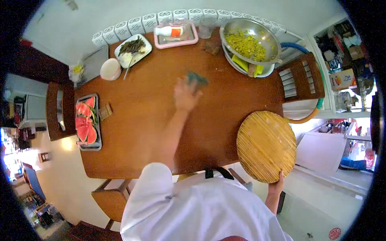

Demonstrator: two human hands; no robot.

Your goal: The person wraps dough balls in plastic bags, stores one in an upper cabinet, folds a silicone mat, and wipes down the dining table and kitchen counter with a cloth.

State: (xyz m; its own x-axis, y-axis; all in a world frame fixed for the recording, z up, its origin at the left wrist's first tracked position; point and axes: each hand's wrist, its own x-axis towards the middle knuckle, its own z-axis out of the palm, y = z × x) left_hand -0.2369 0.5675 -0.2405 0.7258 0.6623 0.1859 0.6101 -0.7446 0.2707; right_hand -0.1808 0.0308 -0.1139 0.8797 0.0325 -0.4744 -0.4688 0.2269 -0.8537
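Observation:
My left hand reaches over the middle of the wooden table. Its fingers are spread, with a dark green cloth under and beside the fingertips; motion blurs both. At the table's right front corner, my right hand is closed on the near edge of a round, slatted bamboo board. The board overhangs the table edge, and some of that hand's fingers are hidden beneath it.
Watermelon slices on a tray lie left. Along the back are a white cup, a plate with dark food, a pink-edged tray, a glass and a metal bowl. A wooden chair stands right.

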